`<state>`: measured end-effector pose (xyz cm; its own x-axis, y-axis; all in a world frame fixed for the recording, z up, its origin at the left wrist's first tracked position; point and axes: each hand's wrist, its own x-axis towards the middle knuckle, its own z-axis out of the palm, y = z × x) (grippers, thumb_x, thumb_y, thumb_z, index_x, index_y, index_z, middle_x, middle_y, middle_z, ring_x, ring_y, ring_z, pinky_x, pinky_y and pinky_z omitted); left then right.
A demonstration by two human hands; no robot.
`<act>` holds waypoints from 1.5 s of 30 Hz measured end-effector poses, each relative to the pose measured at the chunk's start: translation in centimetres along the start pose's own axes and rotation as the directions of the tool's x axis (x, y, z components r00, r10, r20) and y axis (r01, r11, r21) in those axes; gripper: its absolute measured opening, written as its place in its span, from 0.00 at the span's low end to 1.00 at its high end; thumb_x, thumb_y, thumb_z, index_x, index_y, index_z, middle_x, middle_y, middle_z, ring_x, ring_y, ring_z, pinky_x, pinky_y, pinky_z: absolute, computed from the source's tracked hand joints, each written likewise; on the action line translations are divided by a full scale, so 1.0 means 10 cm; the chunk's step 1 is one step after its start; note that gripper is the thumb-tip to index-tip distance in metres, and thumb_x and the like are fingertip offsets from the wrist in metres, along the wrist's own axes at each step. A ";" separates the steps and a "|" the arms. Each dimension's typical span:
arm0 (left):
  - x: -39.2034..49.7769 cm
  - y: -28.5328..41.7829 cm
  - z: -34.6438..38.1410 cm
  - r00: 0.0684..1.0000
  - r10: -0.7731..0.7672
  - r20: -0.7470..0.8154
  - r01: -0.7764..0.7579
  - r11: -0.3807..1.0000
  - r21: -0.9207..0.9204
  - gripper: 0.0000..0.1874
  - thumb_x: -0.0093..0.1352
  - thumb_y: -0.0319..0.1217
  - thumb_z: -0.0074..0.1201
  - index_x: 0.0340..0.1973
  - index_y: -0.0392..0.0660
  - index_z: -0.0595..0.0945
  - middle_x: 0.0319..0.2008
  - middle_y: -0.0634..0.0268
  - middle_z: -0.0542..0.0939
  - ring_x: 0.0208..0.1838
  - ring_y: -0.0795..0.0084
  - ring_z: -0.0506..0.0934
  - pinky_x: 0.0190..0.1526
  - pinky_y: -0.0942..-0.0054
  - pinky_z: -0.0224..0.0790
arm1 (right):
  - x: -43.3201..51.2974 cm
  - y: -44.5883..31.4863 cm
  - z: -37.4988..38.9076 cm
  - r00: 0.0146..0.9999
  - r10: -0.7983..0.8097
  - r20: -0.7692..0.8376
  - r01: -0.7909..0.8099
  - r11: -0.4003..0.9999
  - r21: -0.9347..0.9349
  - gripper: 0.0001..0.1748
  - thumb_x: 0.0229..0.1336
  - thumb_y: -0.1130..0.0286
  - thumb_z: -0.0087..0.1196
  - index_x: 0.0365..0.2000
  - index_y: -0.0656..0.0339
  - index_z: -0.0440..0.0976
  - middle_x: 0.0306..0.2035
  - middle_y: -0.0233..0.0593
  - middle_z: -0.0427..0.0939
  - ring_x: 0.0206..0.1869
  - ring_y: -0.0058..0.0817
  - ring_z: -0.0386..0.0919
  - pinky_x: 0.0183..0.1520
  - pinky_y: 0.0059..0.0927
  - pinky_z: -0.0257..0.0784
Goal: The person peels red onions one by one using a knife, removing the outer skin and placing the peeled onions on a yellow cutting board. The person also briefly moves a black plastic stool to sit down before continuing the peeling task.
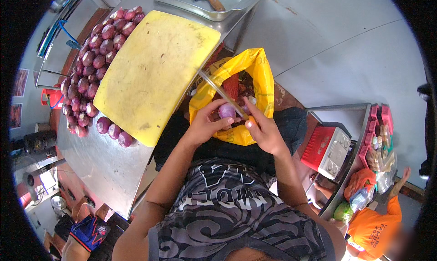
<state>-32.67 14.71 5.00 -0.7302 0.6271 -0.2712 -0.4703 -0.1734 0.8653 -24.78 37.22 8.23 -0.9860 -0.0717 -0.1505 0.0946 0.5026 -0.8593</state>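
My left hand [207, 122] holds a peeled purple-red onion [227, 111] between thumb and fingers. In my right hand [264, 129] is a knife [218, 89] with an orange-yellow handle, its long blade slanting up and left past the onion. Both hands are over the mouth of a yellow plastic bag [264, 73]. Inside the bag lie a red mesh [231, 86] and dark scraps that look like onion skins. To the left, a yellow cutting board [157, 77] rests on a metal table [99, 163]. Three peeled onions [114, 131] sit in a row by its near corner.
A large pile of red onions [99, 61] lies along the board's far side. Behind it, a metal tray [235, 13] holds a cleaver with a wooden handle [214, 1]. At right stand a red-and-white cooler [326, 152] and pink baskets [370, 134]. A person in orange [372, 227] is at lower right.
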 end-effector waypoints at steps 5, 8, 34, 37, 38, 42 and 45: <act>0.01 0.06 -0.05 0.989 0.147 0.030 -0.150 0.979 0.141 0.33 0.64 0.21 0.71 0.64 0.40 0.74 0.55 0.63 0.82 0.61 0.71 0.80 0.62 0.68 0.75 | -0.06 -0.36 -0.21 0.975 -0.109 0.192 0.145 0.973 -0.182 0.46 0.63 0.63 0.67 0.78 0.50 0.58 0.57 0.54 0.82 0.52 0.53 0.84 0.57 0.41 0.78; -0.01 0.11 -0.10 0.984 0.142 0.105 -0.156 0.978 0.139 0.31 0.64 0.21 0.71 0.62 0.39 0.76 0.54 0.63 0.82 0.56 0.72 0.81 0.58 0.69 0.77 | -0.07 -0.47 -0.28 0.963 -0.181 0.201 0.230 0.938 -0.258 0.46 0.59 0.62 0.70 0.76 0.47 0.63 0.48 0.57 0.83 0.43 0.57 0.83 0.48 0.44 0.79; -0.07 0.08 -0.16 0.997 0.005 0.075 -0.012 0.996 0.086 0.21 0.76 0.38 0.63 0.60 0.40 0.82 0.45 0.65 0.86 0.39 0.79 0.82 0.34 0.80 0.74 | -0.06 -0.31 -0.04 0.963 -0.264 -0.045 0.245 0.935 -0.257 0.37 0.66 0.59 0.66 0.72 0.55 0.69 0.39 0.50 0.85 0.33 0.41 0.85 0.41 0.34 0.80; -0.07 0.10 -0.14 0.996 0.049 0.075 -0.056 0.994 0.095 0.28 0.74 0.48 0.64 0.59 0.39 0.83 0.42 0.66 0.86 0.37 0.79 0.81 0.32 0.80 0.71 | -0.03 -0.24 -0.06 0.994 0.021 -0.109 -0.022 1.000 -0.004 0.37 0.69 0.59 0.64 0.74 0.51 0.66 0.47 0.53 0.85 0.41 0.37 0.85 0.50 0.34 0.79; -0.08 0.12 -0.14 0.996 0.057 0.066 -0.064 0.992 0.112 0.33 0.72 0.55 0.63 0.60 0.39 0.83 0.40 0.66 0.86 0.35 0.79 0.81 0.29 0.81 0.69 | -0.03 -0.24 -0.07 0.990 0.107 -0.088 -0.102 0.993 0.060 0.37 0.70 0.59 0.63 0.75 0.51 0.65 0.50 0.53 0.84 0.43 0.35 0.84 0.53 0.34 0.79; -0.06 0.10 -0.17 0.996 -0.086 0.039 0.083 0.993 0.087 0.23 0.77 0.41 0.62 0.60 0.39 0.82 0.44 0.65 0.86 0.40 0.78 0.82 0.40 0.77 0.75 | -0.13 -0.30 -0.10 0.998 -0.059 0.029 0.057 0.996 0.075 0.41 0.68 0.60 0.65 0.77 0.50 0.61 0.49 0.54 0.84 0.42 0.39 0.84 0.51 0.35 0.79; 0.00 -0.04 -0.17 0.999 0.047 0.013 -0.048 0.995 0.083 0.23 0.77 0.43 0.62 0.60 0.40 0.83 0.42 0.67 0.86 0.38 0.80 0.81 0.38 0.78 0.73 | -0.19 -0.36 -0.04 0.985 -0.153 0.085 0.156 0.987 -0.032 0.45 0.64 0.62 0.69 0.77 0.48 0.60 0.45 0.54 0.85 0.37 0.46 0.85 0.46 0.39 0.81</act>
<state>-33.32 13.56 3.93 -0.7452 0.6278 -0.2249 -0.3921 -0.1396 0.9093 -23.33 35.92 11.76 -0.9736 -0.2206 -0.0582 -0.0649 0.5124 -0.8563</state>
